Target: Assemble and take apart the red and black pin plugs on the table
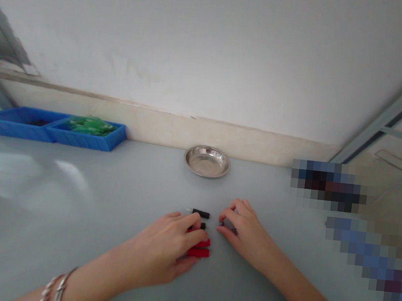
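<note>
The left hand [173,243] bends its fingers over red tubes [199,253], partly hiding them, its grip impossible to tell, with a black tube [201,214] just beyond those fingers, a dish [206,165] farther past and blue trays [80,140] well off left, while the right hand [247,225] curls its fingers nearby, clamped or not I cannot tell.

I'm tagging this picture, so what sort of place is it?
Probably a small-parts workspace, perhaps in a workshop: a grey table against a wall, a blue bin of green pieces, and small red pieces at the left hand.
</note>
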`<control>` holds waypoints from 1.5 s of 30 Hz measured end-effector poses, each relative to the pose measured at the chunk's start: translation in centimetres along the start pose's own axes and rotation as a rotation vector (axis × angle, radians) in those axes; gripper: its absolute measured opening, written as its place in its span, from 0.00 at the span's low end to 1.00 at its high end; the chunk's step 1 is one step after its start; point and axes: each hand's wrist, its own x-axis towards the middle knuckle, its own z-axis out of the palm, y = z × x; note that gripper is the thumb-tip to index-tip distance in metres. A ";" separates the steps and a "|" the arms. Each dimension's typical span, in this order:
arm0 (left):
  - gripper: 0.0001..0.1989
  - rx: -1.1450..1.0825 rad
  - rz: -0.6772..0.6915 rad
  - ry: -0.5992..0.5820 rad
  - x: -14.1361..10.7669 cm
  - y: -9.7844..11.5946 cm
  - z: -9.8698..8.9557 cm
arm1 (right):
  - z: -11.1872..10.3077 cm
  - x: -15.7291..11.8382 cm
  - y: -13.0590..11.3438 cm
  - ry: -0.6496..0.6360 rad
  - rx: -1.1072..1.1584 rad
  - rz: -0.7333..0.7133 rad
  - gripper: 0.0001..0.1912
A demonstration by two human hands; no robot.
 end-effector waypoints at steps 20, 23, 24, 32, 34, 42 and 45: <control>0.07 0.029 0.021 0.033 0.1 -0.4 0.3 | -0.5 0.0 -0.2 0.057 -0.033 -0.024 0.03; 0.07 0.030 0.025 0.013 0.0 -0.3 0.1 | -0.3 0.0 0.0 0.112 -0.015 -0.054 0.04; 0.08 0.032 0.024 0.011 0.0 -0.3 0.1 | -0.3 0.0 0.0 0.131 -0.007 -0.066 0.04; 0.10 0.078 -0.012 0.015 -0.1 -0.1 -0.1 | -0.1 0.0 0.1 0.193 0.043 -0.097 0.04; 0.10 0.084 -0.013 0.012 -0.2 0.0 -0.1 | -0.2 0.1 0.0 0.197 0.061 -0.100 0.03; 0.08 0.093 -0.031 -0.015 -0.2 0.1 -0.2 | -0.2 0.1 0.0 0.221 0.104 -0.112 0.03; 0.08 0.082 -0.042 -0.016 -0.2 0.1 -0.2 | -0.2 0.1 0.0 0.217 0.110 -0.117 0.03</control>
